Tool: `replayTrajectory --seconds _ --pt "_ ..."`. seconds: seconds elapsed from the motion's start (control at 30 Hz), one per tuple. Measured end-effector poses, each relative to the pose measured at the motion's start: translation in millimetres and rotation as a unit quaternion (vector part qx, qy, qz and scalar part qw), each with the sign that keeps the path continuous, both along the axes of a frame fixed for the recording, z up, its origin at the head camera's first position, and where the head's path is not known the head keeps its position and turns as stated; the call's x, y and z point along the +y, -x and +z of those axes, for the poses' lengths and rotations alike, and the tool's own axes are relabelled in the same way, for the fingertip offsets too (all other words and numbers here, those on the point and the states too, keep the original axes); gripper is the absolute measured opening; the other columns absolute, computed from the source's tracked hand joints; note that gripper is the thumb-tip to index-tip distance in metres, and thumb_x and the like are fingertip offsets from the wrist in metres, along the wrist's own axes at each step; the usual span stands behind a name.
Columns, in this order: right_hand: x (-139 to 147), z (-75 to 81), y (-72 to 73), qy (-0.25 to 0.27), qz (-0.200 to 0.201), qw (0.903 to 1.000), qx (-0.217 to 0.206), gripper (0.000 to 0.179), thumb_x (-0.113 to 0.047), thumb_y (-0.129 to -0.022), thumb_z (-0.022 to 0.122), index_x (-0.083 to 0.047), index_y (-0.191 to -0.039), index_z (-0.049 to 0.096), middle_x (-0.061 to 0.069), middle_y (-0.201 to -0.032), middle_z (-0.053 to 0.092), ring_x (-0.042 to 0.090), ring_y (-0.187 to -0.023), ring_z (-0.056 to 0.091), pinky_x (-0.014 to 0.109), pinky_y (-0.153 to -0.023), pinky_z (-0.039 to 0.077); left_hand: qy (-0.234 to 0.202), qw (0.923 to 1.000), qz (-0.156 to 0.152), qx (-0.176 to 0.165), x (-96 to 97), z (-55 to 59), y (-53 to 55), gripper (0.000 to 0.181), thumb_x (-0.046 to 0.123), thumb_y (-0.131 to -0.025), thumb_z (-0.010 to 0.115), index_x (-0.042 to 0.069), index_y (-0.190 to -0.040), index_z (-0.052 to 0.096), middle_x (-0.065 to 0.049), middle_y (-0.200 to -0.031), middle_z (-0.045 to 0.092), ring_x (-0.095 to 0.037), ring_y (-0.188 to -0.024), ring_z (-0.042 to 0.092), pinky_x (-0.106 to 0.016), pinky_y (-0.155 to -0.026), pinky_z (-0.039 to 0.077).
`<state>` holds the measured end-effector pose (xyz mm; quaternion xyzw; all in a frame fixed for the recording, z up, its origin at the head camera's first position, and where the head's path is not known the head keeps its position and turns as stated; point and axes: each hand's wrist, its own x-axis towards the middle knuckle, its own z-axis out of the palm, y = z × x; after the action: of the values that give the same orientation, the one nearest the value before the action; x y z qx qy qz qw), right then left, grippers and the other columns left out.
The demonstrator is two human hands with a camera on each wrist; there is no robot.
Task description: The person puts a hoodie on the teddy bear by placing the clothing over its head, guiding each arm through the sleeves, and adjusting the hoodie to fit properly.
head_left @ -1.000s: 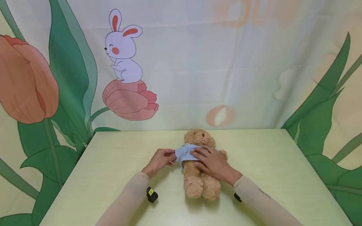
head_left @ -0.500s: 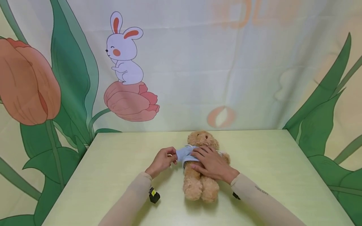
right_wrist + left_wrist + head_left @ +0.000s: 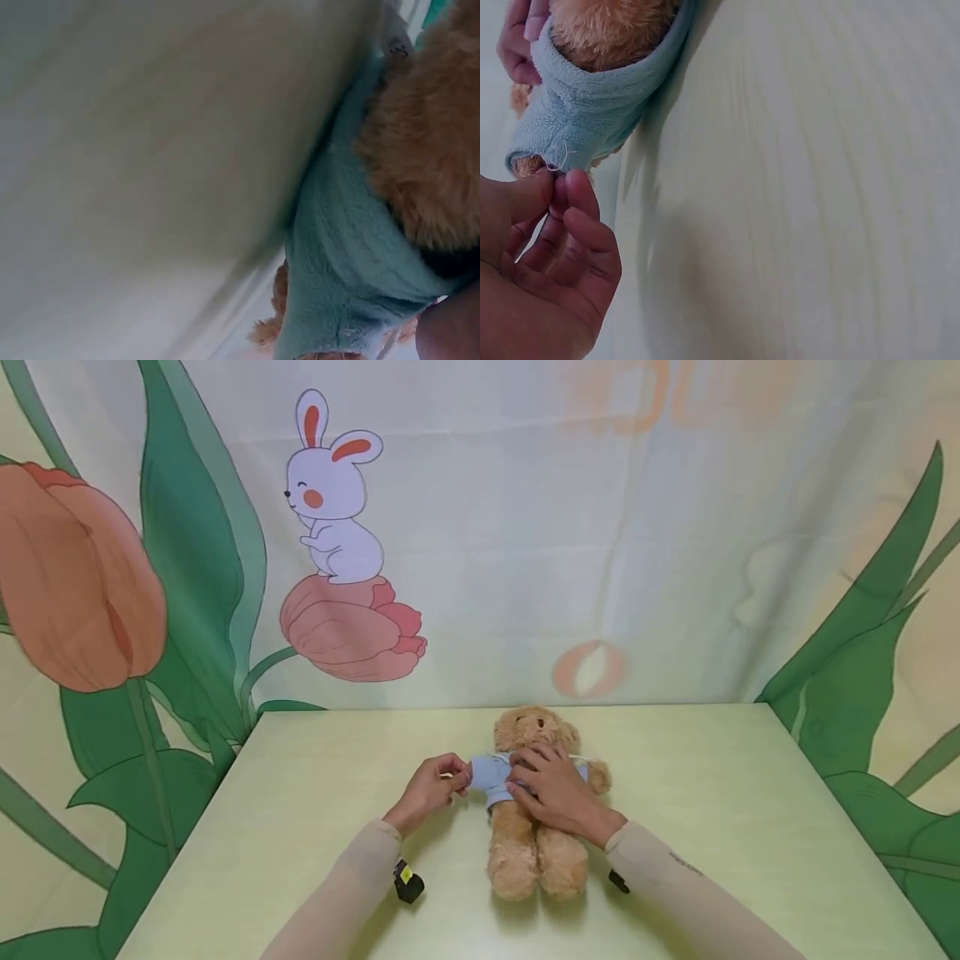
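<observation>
A light-brown teddy bear (image 3: 536, 727) in a light-blue shirt (image 3: 491, 774) lies on its back on the table, head toward the far edge. My left hand (image 3: 431, 787) pinches the end of the sleeve on the left side between thumb and fingertips. Brown fur peeks from that cuff (image 3: 519, 161) in the left wrist view, with a loose pale thread (image 3: 564, 154) beside the fingertips. Over the bear's chest rests my right hand (image 3: 561, 792), fingers slightly bent and covering much of the shirt front. On the right side the bear's paw (image 3: 599, 776) sticks out bare.
The pale yellow-green table (image 3: 315, 785) reaches back to a hanging cloth (image 3: 487, 527) printed with a rabbit and tulips. A small label (image 3: 396, 41) shows beside the bear in the right wrist view. Black wrist cameras (image 3: 407, 882) hang below both forearms.
The shirt hem sits lower over the bear's belly than before. My right fingers are more bent and a little higher on the chest. The left hand keeps hold of the sleeve end.
</observation>
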<state>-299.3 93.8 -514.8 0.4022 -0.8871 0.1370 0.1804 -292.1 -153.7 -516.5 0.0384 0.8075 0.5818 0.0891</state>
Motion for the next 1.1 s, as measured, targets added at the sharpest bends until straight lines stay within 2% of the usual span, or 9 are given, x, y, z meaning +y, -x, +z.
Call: replayTrajectory --seconds 0.17,0.33,0.43,0.53,0.7,0.83,0.93,1.0,1.1 --pt "1.2 -0.7 -2.3 -0.025 -0.011 0.9996 0.001 0.034 -0.034 -0.103 0.047 -0.026 -0.133 0.061 0.0 -0.131 0.057 0.025 -0.125 0.048 0.051 -0.105 0.037 0.025 0.9988 -0.034 0.025 -3.9 6.8 -2.0 0.009 0.013 -0.097 0.061 0.007 -0.103 0.064 -0.018 -0.1 0.066 -0.025 -0.08 0.066 -0.027 -0.059 0.047" --pt "-0.7 1.0 -0.1 -0.021 0.003 0.9996 0.017 0.031 -0.034 -0.102 0.049 -0.024 -0.124 0.068 0.001 -0.126 0.058 0.025 -0.124 0.049 0.051 -0.106 0.036 0.052 0.9957 -0.058 0.049 -4.0 12.5 2.2 0.02 0.016 -0.095 0.064 0.011 -0.115 0.066 -0.01 -0.1 0.067 -0.022 -0.081 0.067 -0.027 -0.06 0.049" --pt "-1.0 -1.0 0.1 -0.026 0.009 0.9995 0.016 0.031 -0.035 -0.102 0.048 -0.023 -0.122 0.068 0.001 -0.134 0.058 0.024 -0.13 0.048 0.051 -0.109 0.036 0.072 0.993 -0.065 0.067 -1.8 10.6 4.6 0.018 0.019 -0.096 0.065 0.011 -0.112 0.068 -0.008 -0.097 0.068 -0.026 -0.08 0.068 -0.025 -0.057 0.048" --pt "0.9 -3.0 -0.1 -0.042 0.007 0.9989 0.019 0.035 -0.034 -0.103 0.047 -0.022 -0.132 0.062 0.0 -0.139 0.057 0.023 -0.133 0.048 0.05 -0.11 0.036 0.097 0.9883 -0.065 0.098 0.9 9.1 6.2 0.012 0.018 -0.096 0.063 0.011 -0.104 0.069 -0.006 -0.092 0.068 -0.03 -0.08 0.068 -0.023 -0.056 0.048" --pt "1.5 -2.8 1.8 -0.049 0.003 0.9987 0.015 0.035 -0.034 -0.105 0.044 -0.024 -0.133 0.062 -0.003 -0.132 0.059 0.023 -0.13 0.048 0.05 -0.109 0.035 0.111 0.9826 -0.049 0.14 2.6 7.2 8.5 0.008 0.012 -0.097 0.061 0.011 -0.093 0.068 -0.007 -0.087 0.067 -0.031 -0.078 0.067 -0.025 -0.059 0.048" --pt "1.6 -0.4 1.8 -0.023 0.008 0.9997 0.007 0.025 -0.035 -0.103 0.048 -0.025 -0.107 0.07 -0.003 -0.12 0.06 0.024 -0.124 0.05 0.05 -0.105 0.037 0.099 0.9869 -0.036 0.122 -0.3 0.2 11.7 0.007 0.012 -0.096 0.062 0.012 -0.092 0.068 -0.005 -0.088 0.068 -0.025 -0.078 0.066 -0.025 -0.061 0.047" --pt "3.1 0.2 0.4 -0.007 0.011 0.9999 0.005 0.019 -0.034 -0.102 0.051 -0.024 -0.09 0.064 -0.002 -0.116 0.06 0.025 -0.12 0.052 0.05 -0.104 0.039 0.081 0.9913 -0.036 0.097 -3.1 -3.3 12.4 0.007 0.012 -0.097 0.061 0.011 -0.093 0.067 -0.007 -0.09 0.068 -0.023 -0.08 0.066 -0.024 -0.061 0.046" --pt "3.9 0.1 -0.4 -0.002 0.012 0.9999 0.004 0.02 -0.033 -0.102 0.052 -0.024 -0.086 0.06 -0.001 -0.116 0.06 0.025 -0.119 0.052 0.05 -0.104 0.039 0.068 0.9937 -0.043 0.078 -4.1 -2.3 11.0 0.007 0.012 -0.098 0.06 0.009 -0.096 0.066 -0.01 -0.093 0.067 -0.025 -0.083 0.066 -0.025 -0.06 0.046" --pt "4.7 -0.5 -1.2 -0.004 0.01 0.9999 0.007 0.017 -0.034 -0.102 0.051 -0.022 -0.097 0.062 0.0 -0.119 0.06 0.026 -0.121 0.052 0.049 -0.105 0.038 0.052 0.9965 -0.052 0.039 -4.2 4.1 7.1 0.011 0.015 -0.099 0.057 0.008 -0.104 0.064 -0.012 -0.098 0.066 -0.026 -0.087 0.067 -0.027 -0.062 0.047"
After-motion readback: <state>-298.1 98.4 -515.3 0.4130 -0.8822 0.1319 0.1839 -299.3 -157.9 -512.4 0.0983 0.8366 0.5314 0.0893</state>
